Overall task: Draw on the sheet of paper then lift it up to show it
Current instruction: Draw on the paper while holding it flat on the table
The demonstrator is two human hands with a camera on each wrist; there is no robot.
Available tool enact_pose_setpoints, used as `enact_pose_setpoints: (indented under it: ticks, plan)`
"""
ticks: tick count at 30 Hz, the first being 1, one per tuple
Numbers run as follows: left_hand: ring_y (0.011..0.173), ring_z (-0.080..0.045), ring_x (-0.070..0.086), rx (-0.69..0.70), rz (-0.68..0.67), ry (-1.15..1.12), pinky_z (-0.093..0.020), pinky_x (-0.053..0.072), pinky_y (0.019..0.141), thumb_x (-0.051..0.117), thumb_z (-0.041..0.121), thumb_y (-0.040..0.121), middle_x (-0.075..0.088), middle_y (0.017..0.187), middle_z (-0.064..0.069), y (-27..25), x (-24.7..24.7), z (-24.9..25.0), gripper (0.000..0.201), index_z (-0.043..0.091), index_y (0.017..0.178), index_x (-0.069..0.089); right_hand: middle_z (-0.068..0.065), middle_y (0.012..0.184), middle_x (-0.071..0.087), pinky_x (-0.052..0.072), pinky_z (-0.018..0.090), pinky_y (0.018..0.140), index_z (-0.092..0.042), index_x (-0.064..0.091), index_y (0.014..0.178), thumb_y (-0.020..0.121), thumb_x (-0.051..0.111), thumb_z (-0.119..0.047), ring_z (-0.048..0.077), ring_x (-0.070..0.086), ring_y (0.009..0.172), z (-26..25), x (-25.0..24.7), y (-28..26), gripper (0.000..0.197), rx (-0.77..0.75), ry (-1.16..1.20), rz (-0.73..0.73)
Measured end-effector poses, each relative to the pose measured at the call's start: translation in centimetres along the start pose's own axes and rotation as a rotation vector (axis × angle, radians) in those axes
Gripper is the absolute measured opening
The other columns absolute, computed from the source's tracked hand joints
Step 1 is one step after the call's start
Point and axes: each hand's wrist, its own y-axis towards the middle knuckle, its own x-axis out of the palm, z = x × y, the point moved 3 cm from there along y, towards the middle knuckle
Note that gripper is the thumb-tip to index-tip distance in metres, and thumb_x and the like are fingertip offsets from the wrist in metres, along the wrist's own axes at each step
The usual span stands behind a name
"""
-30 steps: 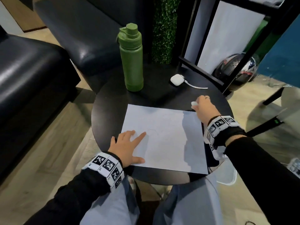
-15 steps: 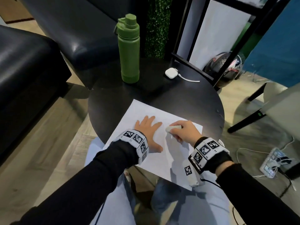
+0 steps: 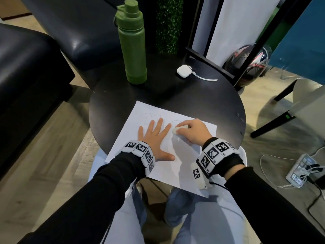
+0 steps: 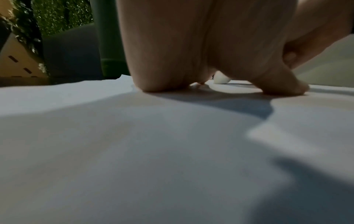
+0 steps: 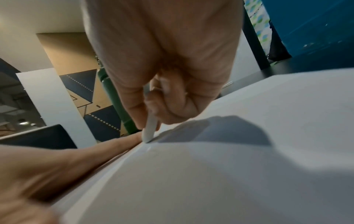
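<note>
A white sheet of paper (image 3: 179,166) lies askew on the round black table (image 3: 158,95), its near edge hanging over my lap. My left hand (image 3: 154,138) presses flat on the sheet with fingers spread. My right hand (image 3: 191,132) grips a short white stick (image 3: 179,129) whose tip touches the paper beside my left forefinger. A faint outline shows on the sheet just beyond my left fingertips. In the right wrist view the stick (image 5: 150,128) meets the paper (image 5: 229,181) right against the left finger (image 5: 95,151). The left wrist view shows my palm (image 4: 182,53) down on the paper (image 4: 153,151).
A tall green bottle (image 3: 132,44) and a white earbud case (image 3: 183,71) with its cable stand at the table's far side. Black sofas (image 3: 26,67) lie left, a black frame (image 3: 211,62) and helmet (image 3: 246,62) right. A power strip (image 3: 302,170) sits on the floor.
The sheet has turned and slid toward me. My left hand moved from its near-left edge to its middle. My right hand came from the far right corner to beside my left forefinger.
</note>
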Motion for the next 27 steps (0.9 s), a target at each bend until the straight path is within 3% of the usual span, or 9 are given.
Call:
enact_pose_setpoints:
  ticks: [2,6,9,11,15,18,21,24,27]
  plan:
    - [0.143,-0.026,-0.024,-0.005,0.002,-0.001,-0.056,-0.008,0.112,0.055,0.07,0.076,-0.032,0.153,0.002,0.0,0.2,0.1,0.111,0.033,0.146,-0.022,-0.002,0.088,0.068,0.046,0.017,0.066,-0.014,0.073,0.101,0.083,0.062,-0.015,0.006,0.057,0.071,0.3,0.6,-1.0,0.021,-0.012,-0.029,-0.036]
    - [0.143,-0.026,-0.025,-0.009,-0.017,-0.008,-0.057,-0.01,0.112,0.055,0.072,0.074,-0.034,0.152,0.002,-0.1,0.6,0.2,0.113,0.034,0.145,-0.024,-0.01,0.086,0.064,0.04,0.014,0.063,-0.019,0.075,0.094,0.081,0.064,-0.02,0.003,0.054,0.077,0.9,1.2,-2.6,0.017,-0.011,-0.164,-0.26]
    - [0.143,-0.025,-0.025,-0.007,-0.018,-0.01,-0.056,-0.009,0.112,0.054,0.07,0.076,-0.033,0.153,0.003,0.1,0.3,0.1,0.11,0.034,0.145,-0.024,-0.014,0.066,0.057,0.036,0.014,0.056,-0.018,0.074,0.091,0.081,0.063,-0.015,0.001,0.048,0.062,0.0,0.1,-0.8,0.015,0.006,-0.101,-0.152]
    - [0.143,-0.025,-0.025,-0.008,-0.024,-0.015,-0.056,-0.009,0.112,0.054,0.069,0.077,-0.034,0.152,0.003,0.1,0.2,0.0,0.109,0.034,0.145,-0.024,-0.012,0.061,0.054,0.035,0.015,0.052,-0.014,0.074,0.095,0.081,0.063,-0.013,0.002,0.046,0.055,-0.3,0.0,0.2,0.018,0.013,-0.033,-0.049]
    - [0.144,-0.026,-0.022,-0.03,-0.04,0.014,-0.056,-0.003,0.113,0.057,0.068,0.076,-0.03,0.154,0.002,0.1,-0.1,0.3,0.111,0.034,0.146,-0.021,-0.006,0.08,0.064,0.04,0.012,0.055,-0.014,0.073,0.101,0.083,0.061,-0.014,0.0,0.053,0.063,0.7,0.8,-1.0,0.022,0.0,-0.017,-0.083]
    - [0.145,-0.03,0.0,-0.038,-0.045,0.072,-0.055,0.017,0.112,0.066,0.064,0.072,-0.01,0.157,-0.002,0.6,-1.3,0.8,0.108,0.035,0.148,-0.005,-0.007,0.059,0.06,0.04,0.011,0.043,-0.011,0.073,0.094,0.083,0.064,-0.014,0.0,0.051,0.041,1.7,0.5,-1.5,0.015,0.059,0.071,-0.137]
    - [0.128,-0.027,0.03,-0.02,0.009,0.092,-0.046,0.04,0.098,0.076,0.052,0.067,0.024,0.14,-0.003,1.1,-3.8,0.8,0.091,0.033,0.14,0.025,0.004,0.054,0.053,0.038,0.019,0.037,-0.007,0.072,0.093,0.082,0.064,-0.009,0.009,0.043,0.031,1.6,0.4,-1.5,0.014,0.127,0.195,-0.165]
    - [0.124,-0.022,0.037,0.008,-0.013,0.0,-0.04,0.041,0.095,0.08,0.039,0.069,0.032,0.137,0.0,1.8,-5.9,-0.4,0.075,0.03,0.132,0.04,0.008,0.056,0.051,0.036,0.021,0.038,-0.008,0.069,0.095,0.082,0.064,-0.013,0.013,0.043,0.032,1.0,0.9,-1.5,0.015,0.133,0.242,-0.147]
    - [0.139,-0.02,0.026,0.056,-0.073,-0.047,-0.044,0.033,0.108,0.08,0.037,0.07,0.016,0.153,0.006,2.4,-6.1,-0.9,0.086,0.034,0.142,0.033,0.006,0.061,0.053,0.036,0.021,0.038,-0.012,0.068,0.097,0.081,0.063,-0.017,0.017,0.046,0.039,0.4,1.0,-0.9,0.017,0.121,0.219,-0.092]
